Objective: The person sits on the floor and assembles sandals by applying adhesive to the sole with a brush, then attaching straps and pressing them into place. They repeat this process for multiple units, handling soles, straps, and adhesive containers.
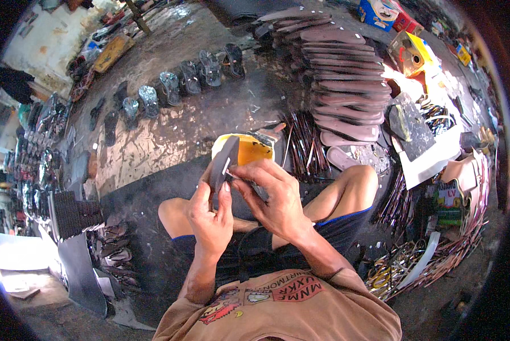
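Note:
A dark grey sandal sole [227,156] stands on edge in front of me, gripped between the thumb and fingers of my left hand [210,220]. My right hand [276,199] is closed in a pinch against the sole's right face. A small pale piece [226,167] shows beside its fingertips; whether they grip it or something else is hidden. Just beyond both hands sits a cut-open yellow container [254,151] with dark smears on its rim. An object with a reddish handle [276,128] lies across its far right edge.
Brownish soles [346,96] are stacked at the far right, beside a bundle of thin dark strips [305,145]. A row of sandals [191,78] lies ahead. More strips and scissors [380,277] are at right; black ridged pieces [75,215] stand at left.

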Demonstrator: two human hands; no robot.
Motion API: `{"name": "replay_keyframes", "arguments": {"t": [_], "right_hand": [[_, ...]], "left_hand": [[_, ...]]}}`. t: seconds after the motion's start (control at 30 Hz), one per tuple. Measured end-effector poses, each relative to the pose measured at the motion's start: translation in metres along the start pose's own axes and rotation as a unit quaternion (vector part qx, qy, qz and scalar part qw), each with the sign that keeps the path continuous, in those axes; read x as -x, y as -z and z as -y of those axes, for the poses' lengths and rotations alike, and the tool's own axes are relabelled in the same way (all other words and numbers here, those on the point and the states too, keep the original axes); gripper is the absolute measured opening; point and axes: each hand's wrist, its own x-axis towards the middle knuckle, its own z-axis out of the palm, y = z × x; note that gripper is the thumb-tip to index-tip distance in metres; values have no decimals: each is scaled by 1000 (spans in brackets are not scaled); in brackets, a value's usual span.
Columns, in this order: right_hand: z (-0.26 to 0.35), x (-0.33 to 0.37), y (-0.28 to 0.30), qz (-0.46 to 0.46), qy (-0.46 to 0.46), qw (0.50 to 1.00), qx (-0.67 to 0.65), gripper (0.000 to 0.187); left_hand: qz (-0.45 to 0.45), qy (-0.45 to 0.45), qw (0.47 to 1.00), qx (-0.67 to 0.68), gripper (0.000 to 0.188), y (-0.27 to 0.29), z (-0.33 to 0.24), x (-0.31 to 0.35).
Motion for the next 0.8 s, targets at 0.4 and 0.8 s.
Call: {"name": "replay_keyframes", "arguments": {"t": [0.4, 0.8], "right_hand": [[-5, 14, 3, 13, -73, 997, 35, 22], [-14, 15, -9, 3, -22, 999, 39, 20]], "left_hand": [[17, -6, 1000, -20, 38, -7, -6, -1], [16, -54, 996, -62, 43, -10, -9, -3]]}}
